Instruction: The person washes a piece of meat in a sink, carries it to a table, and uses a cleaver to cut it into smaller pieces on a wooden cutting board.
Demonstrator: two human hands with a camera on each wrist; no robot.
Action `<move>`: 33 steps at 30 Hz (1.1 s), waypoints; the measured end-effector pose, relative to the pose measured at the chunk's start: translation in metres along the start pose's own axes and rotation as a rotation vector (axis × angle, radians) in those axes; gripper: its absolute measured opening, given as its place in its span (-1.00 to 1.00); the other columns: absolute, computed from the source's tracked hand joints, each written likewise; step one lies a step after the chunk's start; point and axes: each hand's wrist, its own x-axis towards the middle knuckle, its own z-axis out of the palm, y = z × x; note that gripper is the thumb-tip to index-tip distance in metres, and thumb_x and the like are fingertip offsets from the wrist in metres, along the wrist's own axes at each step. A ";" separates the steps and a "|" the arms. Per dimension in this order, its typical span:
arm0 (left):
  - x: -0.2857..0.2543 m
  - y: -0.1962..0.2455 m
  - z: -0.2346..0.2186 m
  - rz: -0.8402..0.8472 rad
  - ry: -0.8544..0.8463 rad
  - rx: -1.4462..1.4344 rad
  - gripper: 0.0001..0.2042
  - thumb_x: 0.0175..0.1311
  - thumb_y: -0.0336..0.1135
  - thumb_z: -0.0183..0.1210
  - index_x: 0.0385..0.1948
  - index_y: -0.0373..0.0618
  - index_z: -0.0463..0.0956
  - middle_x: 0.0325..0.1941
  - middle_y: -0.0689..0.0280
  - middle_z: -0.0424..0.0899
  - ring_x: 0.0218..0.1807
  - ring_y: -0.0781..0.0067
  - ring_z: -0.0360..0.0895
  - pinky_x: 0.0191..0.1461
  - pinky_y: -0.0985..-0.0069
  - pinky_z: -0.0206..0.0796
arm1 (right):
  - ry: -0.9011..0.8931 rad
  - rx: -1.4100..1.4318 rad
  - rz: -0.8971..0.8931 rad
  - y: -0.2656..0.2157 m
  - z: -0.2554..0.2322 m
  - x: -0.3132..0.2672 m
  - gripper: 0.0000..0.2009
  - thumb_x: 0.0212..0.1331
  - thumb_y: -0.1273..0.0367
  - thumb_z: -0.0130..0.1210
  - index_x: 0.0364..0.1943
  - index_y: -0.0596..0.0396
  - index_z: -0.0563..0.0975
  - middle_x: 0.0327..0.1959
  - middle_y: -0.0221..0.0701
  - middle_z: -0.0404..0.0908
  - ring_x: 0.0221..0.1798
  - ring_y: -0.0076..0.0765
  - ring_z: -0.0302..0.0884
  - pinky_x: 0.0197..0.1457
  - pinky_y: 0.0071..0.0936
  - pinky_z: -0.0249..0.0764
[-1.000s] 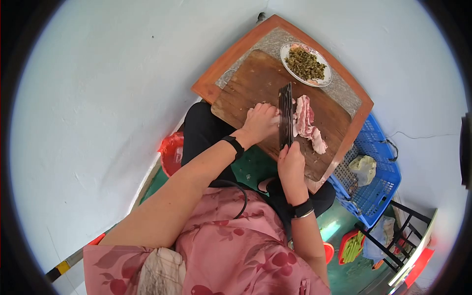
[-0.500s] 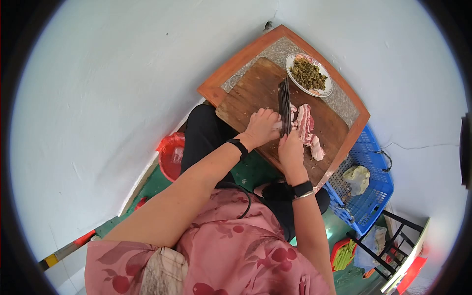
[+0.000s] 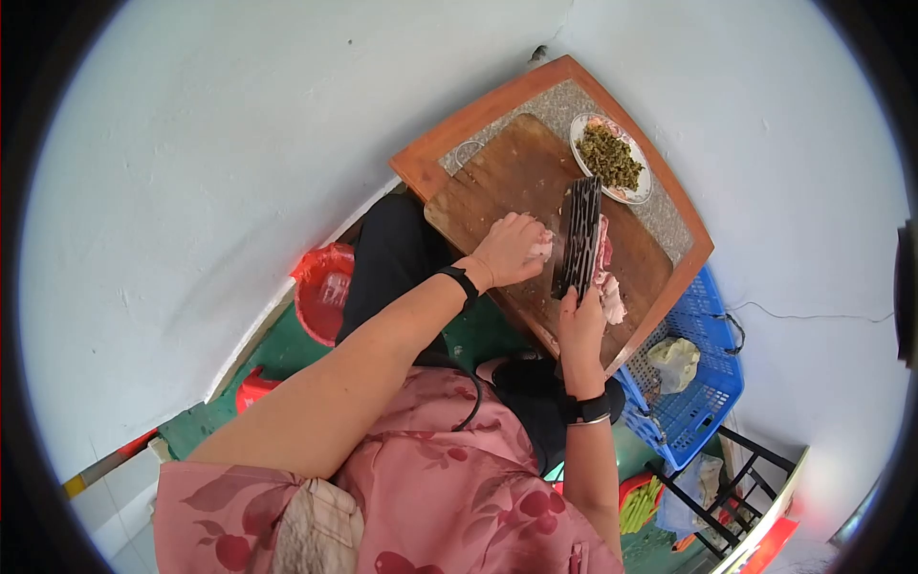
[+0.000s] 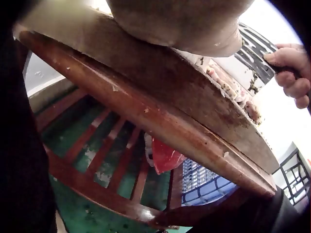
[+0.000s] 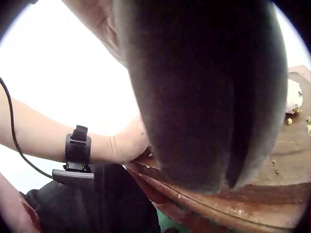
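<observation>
My right hand [image 3: 580, 330] grips the handle of a cleaver [image 3: 580, 234], whose dark, streaked blade leans over the wooden cutting board [image 3: 497, 177]. The handle [image 5: 199, 97] looms large in the right wrist view. On the board's left side, my left hand [image 3: 513, 251] holds a pale piece of raw meat [image 3: 542, 246] under curled fingers. A narrow gap separates that piece from the blade. Pink and white strips of cut meat [image 3: 612, 298] lie right of the cleaver, partly hidden by it. In the left wrist view, dark bits cling to the blade [image 4: 255, 51].
A patterned plate [image 3: 644, 191] of chopped greens [image 3: 610, 158] stands at the table's [image 3: 459, 124] far corner, against the walls. Below the table's right edge is a blue plastic basket [image 3: 703, 421] with a bag inside. A red bucket [image 3: 311, 297] stands on the floor at left.
The cleaver has moved right, away from the meat under my left hand, and its blade has tilted to show more of its face. My left hand stays on its piece.
</observation>
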 end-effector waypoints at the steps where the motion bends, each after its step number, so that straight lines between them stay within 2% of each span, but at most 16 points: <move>1: 0.001 0.001 0.001 0.000 0.003 0.016 -0.59 -0.11 -0.21 0.16 -0.17 -0.16 0.36 -0.15 0.10 0.38 -0.10 0.04 0.32 -0.02 0.26 0.22 | -0.001 0.018 0.006 -0.002 0.001 0.002 -0.79 0.18 0.36 -0.03 -0.41 0.29 0.36 -0.53 0.07 0.47 -0.45 0.22 0.45 -0.40 -0.11 0.36; 5: 0.001 0.002 0.001 0.015 0.014 0.057 -0.56 -0.14 -0.21 0.17 -0.17 -0.18 0.36 -0.15 0.12 0.39 -0.11 0.06 0.32 -0.04 0.27 0.22 | 0.002 0.032 -0.035 -0.007 0.005 0.007 -0.79 0.18 0.36 -0.03 -0.41 0.28 0.37 -0.55 0.08 0.47 -0.45 0.22 0.46 -0.40 -0.09 0.36; 9: 0.003 0.002 0.002 -0.008 -0.008 0.080 -0.56 -0.17 -0.21 0.18 -0.18 -0.17 0.37 -0.15 0.15 0.39 -0.10 0.09 0.33 -0.04 0.28 0.23 | -0.019 -0.018 -0.001 -0.005 0.012 0.011 -0.80 0.18 0.36 -0.03 -0.40 0.28 0.37 -0.55 0.11 0.47 -0.43 0.26 0.46 -0.41 -0.05 0.35; 14: 0.004 0.003 0.005 -0.013 -0.006 0.096 -0.56 -0.19 -0.22 0.18 -0.19 -0.15 0.39 -0.16 0.17 0.40 -0.11 0.13 0.34 -0.05 0.30 0.24 | -0.097 -0.042 0.003 -0.005 -0.002 -0.007 -0.82 0.20 0.38 -0.07 -0.42 0.25 0.34 -0.58 0.14 0.46 -0.45 0.33 0.45 -0.44 0.06 0.36; 18: 0.005 0.003 0.006 -0.022 0.004 0.084 -0.57 -0.20 -0.23 0.18 -0.20 -0.13 0.40 -0.17 0.18 0.41 -0.12 0.14 0.35 -0.06 0.30 0.24 | -0.152 -0.103 0.030 -0.004 -0.008 -0.021 -0.83 0.20 0.39 -0.06 -0.42 0.24 0.33 -0.59 0.11 0.47 -0.47 0.31 0.46 -0.46 0.05 0.37; 26: 0.008 0.003 0.007 -0.029 0.006 0.111 -0.58 -0.21 -0.23 0.20 -0.22 -0.13 0.40 -0.19 0.20 0.41 -0.13 0.15 0.36 -0.07 0.31 0.24 | -0.234 -0.193 0.044 -0.016 0.006 0.018 -0.84 0.20 0.38 -0.06 -0.35 0.22 0.31 -0.56 0.08 0.51 -0.43 0.28 0.49 -0.38 0.05 0.41; 33: 0.009 0.008 0.005 -0.017 0.006 0.131 -0.63 -0.17 -0.23 0.21 -0.26 -0.12 0.39 -0.21 0.19 0.40 -0.13 0.15 0.35 -0.09 0.32 0.22 | -0.233 -0.192 -0.027 -0.017 0.030 0.053 -0.82 0.22 0.34 -0.10 -0.30 0.21 0.31 -0.45 0.09 0.53 -0.34 0.26 0.52 -0.29 0.05 0.43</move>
